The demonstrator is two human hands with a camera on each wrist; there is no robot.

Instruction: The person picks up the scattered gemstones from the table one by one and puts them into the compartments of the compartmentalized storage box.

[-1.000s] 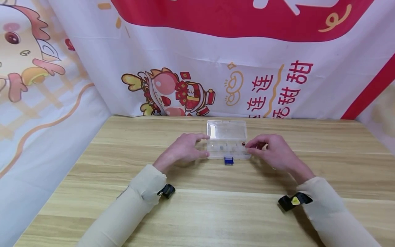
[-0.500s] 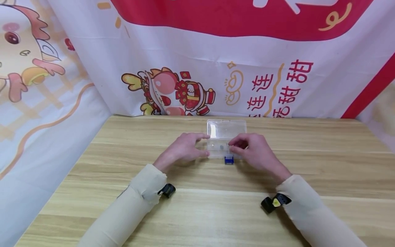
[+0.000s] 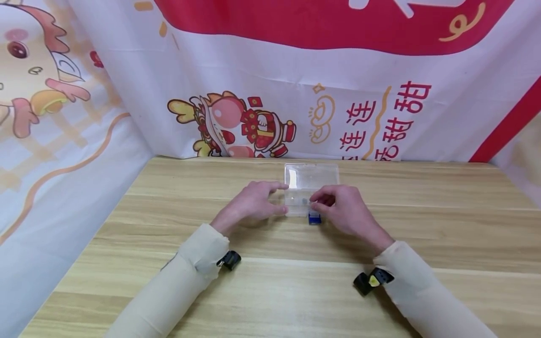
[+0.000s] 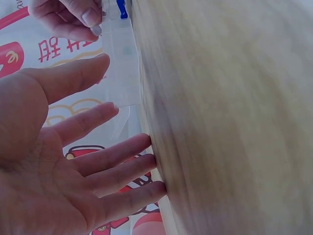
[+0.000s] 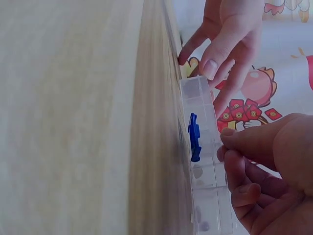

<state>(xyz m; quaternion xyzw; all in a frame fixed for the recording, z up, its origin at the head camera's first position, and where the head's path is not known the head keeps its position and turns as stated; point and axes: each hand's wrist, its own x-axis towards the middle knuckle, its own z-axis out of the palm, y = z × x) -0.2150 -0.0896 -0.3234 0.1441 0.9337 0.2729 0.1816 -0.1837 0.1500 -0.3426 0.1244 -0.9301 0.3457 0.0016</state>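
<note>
A clear plastic compartment box lies on the table with its lid raised at the back. A blue latch hangs at its front. My left hand stands at the box's left end, fingers fairly straight, thumb and index finger touching its corners. Over the middle compartments, my right hand pinches a small round bead between thumb and index finger; its colour is unclear. Small round pieces, such as a greyish bead, show dimly in some compartments. The right hand covers the box's right part in the head view.
The wood-grain table stretches in front of the box and to both sides. Behind it hangs a printed white and red cloth. Black wrist cameras sit on both sleeves, one near the left wrist.
My right hand has moved left from the box's right end to above its middle. A dark reddish bead seen earlier by its fingertips is out of sight in the head view. The left hand stays put.
</note>
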